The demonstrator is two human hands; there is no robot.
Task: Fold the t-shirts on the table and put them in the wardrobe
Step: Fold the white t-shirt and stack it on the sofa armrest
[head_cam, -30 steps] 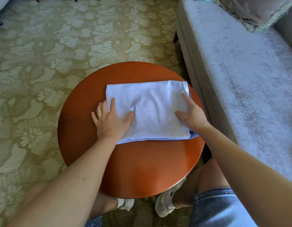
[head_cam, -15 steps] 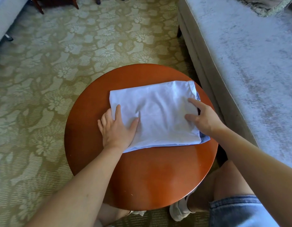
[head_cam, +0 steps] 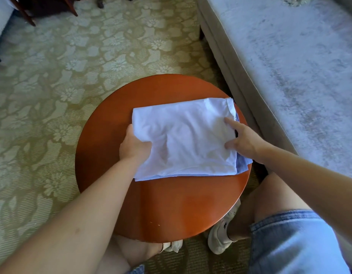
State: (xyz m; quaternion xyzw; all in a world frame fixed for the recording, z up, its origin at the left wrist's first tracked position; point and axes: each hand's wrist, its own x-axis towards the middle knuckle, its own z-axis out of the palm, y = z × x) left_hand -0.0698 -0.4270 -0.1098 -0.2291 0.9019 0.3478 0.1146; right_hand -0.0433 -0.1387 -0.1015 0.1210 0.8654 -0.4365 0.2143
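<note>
The left hand [head_cam: 134,146] grips the left edge of the folded white t-shirt [head_cam: 187,137] on the table [head_cam: 171,204]; the right hand [head_cam: 244,140] lays forefinger and thumb on top (whether it grips, I cannot tell).

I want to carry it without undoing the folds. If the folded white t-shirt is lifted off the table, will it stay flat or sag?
Probably floppy: the t-shirt wrinkles where the left hand grips its edge. Likely light, as it is thin cloth. It may slide on the blue cloth beneath, near the right hand.
</note>
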